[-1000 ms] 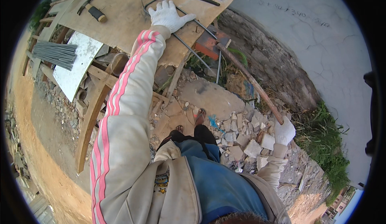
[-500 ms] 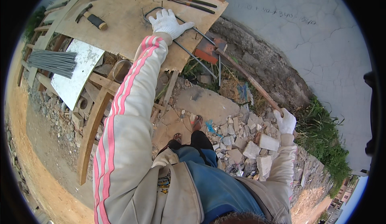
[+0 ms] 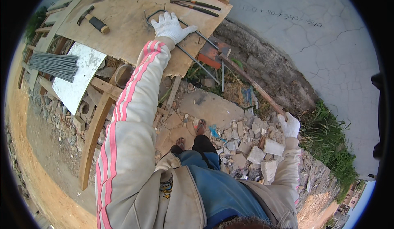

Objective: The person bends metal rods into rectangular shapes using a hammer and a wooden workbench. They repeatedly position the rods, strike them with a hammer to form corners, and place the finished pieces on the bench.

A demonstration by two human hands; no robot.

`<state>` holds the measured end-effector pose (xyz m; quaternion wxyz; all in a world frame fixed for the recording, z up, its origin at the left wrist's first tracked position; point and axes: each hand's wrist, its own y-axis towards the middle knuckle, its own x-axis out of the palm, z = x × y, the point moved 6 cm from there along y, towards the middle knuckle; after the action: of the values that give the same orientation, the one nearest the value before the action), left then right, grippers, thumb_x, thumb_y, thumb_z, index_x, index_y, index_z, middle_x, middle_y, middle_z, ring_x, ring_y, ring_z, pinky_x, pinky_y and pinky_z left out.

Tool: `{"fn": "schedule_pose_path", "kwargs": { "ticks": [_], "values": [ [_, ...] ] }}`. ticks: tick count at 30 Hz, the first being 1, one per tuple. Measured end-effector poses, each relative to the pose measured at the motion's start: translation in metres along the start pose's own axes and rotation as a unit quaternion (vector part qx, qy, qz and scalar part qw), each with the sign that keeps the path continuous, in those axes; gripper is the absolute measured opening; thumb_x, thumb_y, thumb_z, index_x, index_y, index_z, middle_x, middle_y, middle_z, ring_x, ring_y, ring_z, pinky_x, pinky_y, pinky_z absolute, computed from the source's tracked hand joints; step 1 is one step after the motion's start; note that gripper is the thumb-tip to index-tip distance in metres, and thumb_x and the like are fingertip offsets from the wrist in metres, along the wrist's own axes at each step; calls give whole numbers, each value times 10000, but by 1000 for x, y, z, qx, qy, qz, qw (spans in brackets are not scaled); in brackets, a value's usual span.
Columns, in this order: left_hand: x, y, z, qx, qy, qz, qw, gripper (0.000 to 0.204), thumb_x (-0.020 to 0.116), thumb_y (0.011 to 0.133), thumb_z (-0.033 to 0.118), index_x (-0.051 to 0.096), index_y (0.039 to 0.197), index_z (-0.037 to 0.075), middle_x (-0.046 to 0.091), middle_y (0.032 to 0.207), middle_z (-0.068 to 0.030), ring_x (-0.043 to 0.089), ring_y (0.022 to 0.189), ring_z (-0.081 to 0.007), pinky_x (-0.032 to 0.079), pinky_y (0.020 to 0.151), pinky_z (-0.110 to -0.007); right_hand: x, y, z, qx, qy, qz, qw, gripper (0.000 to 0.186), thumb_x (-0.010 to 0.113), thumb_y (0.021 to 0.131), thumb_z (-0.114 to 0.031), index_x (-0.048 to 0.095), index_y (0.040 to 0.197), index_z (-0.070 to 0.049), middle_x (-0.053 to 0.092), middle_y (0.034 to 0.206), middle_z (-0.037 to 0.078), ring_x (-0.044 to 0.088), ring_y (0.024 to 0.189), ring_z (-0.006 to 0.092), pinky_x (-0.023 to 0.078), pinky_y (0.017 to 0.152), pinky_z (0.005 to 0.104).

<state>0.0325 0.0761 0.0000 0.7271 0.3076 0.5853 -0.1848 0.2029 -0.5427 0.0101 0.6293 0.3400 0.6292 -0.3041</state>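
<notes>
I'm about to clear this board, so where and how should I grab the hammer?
I'd take the hammer by its dark-wrapped handle, coming from above on your near side. It lies on the plywood board with its metal head farther off to the upper left and the handle slanting toward you, and nothing covers the grip.

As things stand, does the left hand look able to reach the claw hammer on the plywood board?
Probably yes: the left hand rests on the bent metal rod, but mostly bare plywood board lies between it and the claw hammer, leaving the way fairly free.
</notes>
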Motion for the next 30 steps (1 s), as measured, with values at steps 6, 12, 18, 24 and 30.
{"fn": "schedule_pose_path", "kwargs": {
  "ticks": [6,12,18,24,30],
  "values": [
    [-1,-3,0,9,-9,24,1000,1227,540,814,965,505,1573,1,511,1611,-219,435,1529,-368,289,1198,-630,5,-14,1,19,6,4,1000,566,718,922,-636,712,896,-71,669,783,240,675,800,477,498,686,546],
    [-4,-2,1,3,-16,-16,1000,1228,539,828,950,485,1587,-13,490,1628,-221,429,1531,-370,270,1207,-632,14,-25,-15,38,4,-9,999,600,687,942,-659,728,923,-61,698,803,233,683,818,475,511,706,548],
    [-1,-3,0,18,-21,-2,1000,1230,539,828,948,482,1585,-20,494,1616,-234,436,1524,-379,260,1199,-644,-20,-61,-35,75,-33,6,997,597,696,933,-663,732,941,-67,695,791,232,691,804,467,524,699,525],
    [2,-2,-2,8,-27,5,1000,1254,537,816,959,469,1596,-21,476,1637,-233,409,1545,-386,245,1203,-653,-23,-92,-57,132,-48,18,990,598,694,930,-672,759,981,-80,727,832,225,714,824,444,536,714,516],
    [0,-2,0,11,-32,-2,999,1260,531,819,961,451,1613,-15,461,1649,-233,398,1554,-387,231,1207,-665,-32,-112,-84,151,-64,49,985,605,692,938,-664,759,982,-64,743,874,223,722,841,443,552,735,512]
  ]
}}
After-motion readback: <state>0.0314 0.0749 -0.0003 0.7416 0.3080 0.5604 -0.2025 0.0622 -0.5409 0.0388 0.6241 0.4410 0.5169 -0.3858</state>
